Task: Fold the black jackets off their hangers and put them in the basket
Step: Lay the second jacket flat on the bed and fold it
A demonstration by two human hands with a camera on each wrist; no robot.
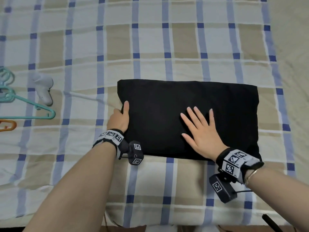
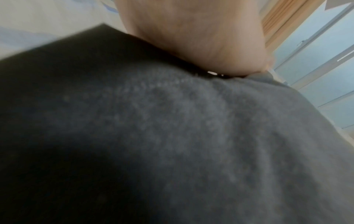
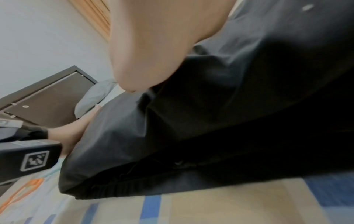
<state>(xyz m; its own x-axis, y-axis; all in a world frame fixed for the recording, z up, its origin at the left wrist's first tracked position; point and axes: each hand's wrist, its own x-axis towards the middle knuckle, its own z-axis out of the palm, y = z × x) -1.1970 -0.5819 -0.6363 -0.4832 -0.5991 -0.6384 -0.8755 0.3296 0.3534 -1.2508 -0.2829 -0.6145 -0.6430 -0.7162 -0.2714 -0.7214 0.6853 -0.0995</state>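
Checked bedsheet [image 1: 150,47] in beige, white and blue, pale wall [image 3: 38,37], perhaps a dark headboard [image 3: 47,98]

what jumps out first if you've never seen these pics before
A folded black jacket lies mid-bed on the checked bedsheet. The right hand presses flat on top of it while the left hand grips its left edge. Teal hangers lie at the far left.
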